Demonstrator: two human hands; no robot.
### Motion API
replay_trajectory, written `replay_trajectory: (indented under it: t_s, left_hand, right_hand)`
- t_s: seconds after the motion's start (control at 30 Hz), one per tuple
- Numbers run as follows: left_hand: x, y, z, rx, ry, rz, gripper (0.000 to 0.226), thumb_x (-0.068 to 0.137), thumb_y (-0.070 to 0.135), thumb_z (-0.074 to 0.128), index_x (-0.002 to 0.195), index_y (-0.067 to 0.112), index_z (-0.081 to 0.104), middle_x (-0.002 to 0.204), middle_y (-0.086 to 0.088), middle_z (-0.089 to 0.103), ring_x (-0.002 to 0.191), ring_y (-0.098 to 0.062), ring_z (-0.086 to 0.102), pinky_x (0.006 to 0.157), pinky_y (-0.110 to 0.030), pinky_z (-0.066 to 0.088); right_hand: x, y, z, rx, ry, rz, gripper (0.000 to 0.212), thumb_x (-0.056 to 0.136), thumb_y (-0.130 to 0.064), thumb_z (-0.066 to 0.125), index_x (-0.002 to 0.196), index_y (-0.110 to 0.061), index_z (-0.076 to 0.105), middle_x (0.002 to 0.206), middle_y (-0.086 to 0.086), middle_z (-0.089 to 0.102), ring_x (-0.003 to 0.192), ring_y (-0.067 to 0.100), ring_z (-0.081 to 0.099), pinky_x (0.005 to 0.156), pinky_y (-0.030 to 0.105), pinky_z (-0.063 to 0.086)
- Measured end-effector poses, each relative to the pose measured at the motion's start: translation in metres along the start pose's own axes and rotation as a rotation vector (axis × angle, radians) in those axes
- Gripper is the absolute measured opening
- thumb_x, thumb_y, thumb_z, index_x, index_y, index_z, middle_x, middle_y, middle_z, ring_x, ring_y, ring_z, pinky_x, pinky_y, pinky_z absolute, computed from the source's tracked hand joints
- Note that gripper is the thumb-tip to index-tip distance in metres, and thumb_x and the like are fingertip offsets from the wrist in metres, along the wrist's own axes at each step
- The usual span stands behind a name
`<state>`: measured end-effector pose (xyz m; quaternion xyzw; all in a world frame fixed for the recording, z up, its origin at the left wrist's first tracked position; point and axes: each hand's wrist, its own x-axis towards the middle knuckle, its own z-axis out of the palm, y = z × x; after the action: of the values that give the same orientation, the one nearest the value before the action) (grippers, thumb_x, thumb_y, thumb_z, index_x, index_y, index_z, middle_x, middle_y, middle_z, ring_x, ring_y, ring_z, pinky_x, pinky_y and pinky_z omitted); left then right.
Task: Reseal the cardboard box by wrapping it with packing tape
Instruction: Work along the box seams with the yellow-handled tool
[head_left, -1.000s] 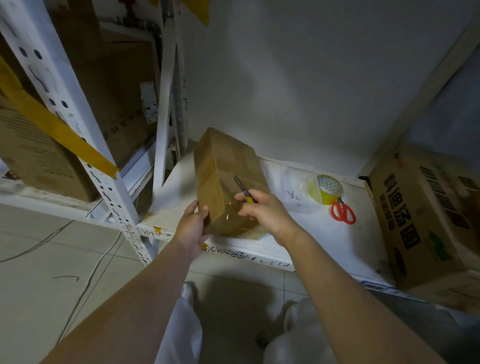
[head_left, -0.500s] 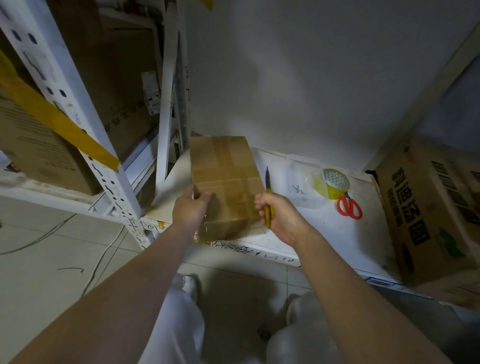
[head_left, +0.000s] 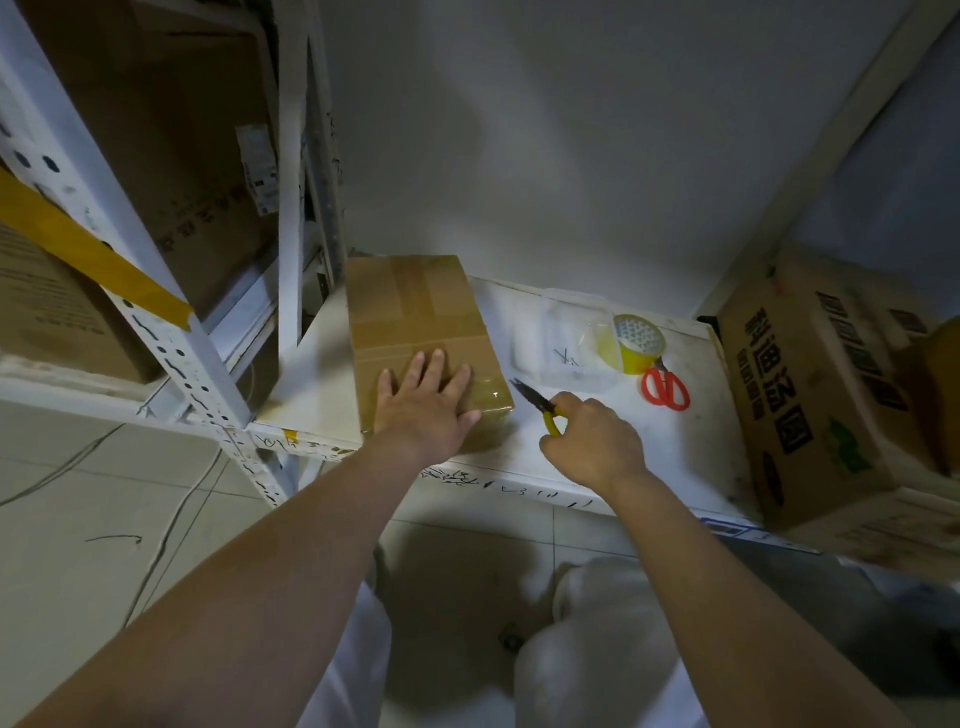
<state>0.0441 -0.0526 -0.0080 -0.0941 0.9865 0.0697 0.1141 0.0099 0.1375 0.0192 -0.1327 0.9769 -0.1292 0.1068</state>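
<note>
A brown cardboard box (head_left: 415, 312) lies flat on the white shelf board (head_left: 587, 457), with clear tape bands across its top and shiny tape at its near end. My left hand (head_left: 426, 405) presses flat on the near end of the box, fingers spread. My right hand (head_left: 592, 441) is to the right of the box, above the board, gripping small yellow-handled snips (head_left: 540, 408) whose dark blades point toward the box corner. A roll of packing tape (head_left: 635, 340) with a yellow core sits further right on the board.
Red-handled scissors (head_left: 665, 389) lie beside the tape roll. A clear plastic tray (head_left: 566, 348) sits between box and roll. A large printed carton (head_left: 810, 395) stands at the right. White metal racking (head_left: 156, 332) with cartons stands at the left. Tiled floor lies below.
The box was tipped down from standing on edge to lying flat. My left hand moved from its side onto its top and flattened. My right hand drew away to the right with the snips.
</note>
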Motion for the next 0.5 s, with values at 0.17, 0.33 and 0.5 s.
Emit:
replay_trajectory:
  t_s: [0.17,0.33,0.5]
  left_hand:
    - [0.000,-0.002,0.005,0.026,-0.003,0.000,0.063,0.096,0.060,0.014,0.151,0.037,-0.006,0.161,0.001,-0.015,0.148,-0.022,-0.014,0.118,-0.053,-0.003]
    - [-0.001,-0.001,0.004,0.041,-0.018,0.000,0.063,0.096,0.059,0.013,0.151,0.036,-0.008,0.160,0.001,-0.016,0.148,-0.022,-0.014,0.118,-0.054,-0.003]
    - [0.000,0.000,0.004,0.035,-0.012,-0.005,0.063,0.096,0.059,0.014,0.151,0.037,-0.007,0.161,0.001,-0.015,0.148,-0.022,-0.013,0.118,-0.054,-0.003]
  right_hand:
    - [-0.010,-0.007,-0.002,-0.149,0.022,-0.088,0.043,0.084,-0.032,0.055,0.126,-0.025,0.051,0.095,0.001,0.051,0.082,0.023,0.051,0.069,0.029,0.040]
    - [-0.012,-0.018,-0.003,-0.208,0.027,-0.096,0.041,0.085,-0.033,0.053,0.124,-0.023,0.053,0.093,0.001,0.050,0.084,0.024,0.055,0.068,0.029,0.040]
    - [-0.014,-0.033,-0.010,-0.273,-0.008,-0.074,0.037,0.084,-0.031,0.053,0.119,-0.020,0.054,0.103,0.005,0.055,0.089,0.025,0.056,0.069,0.029,0.037]
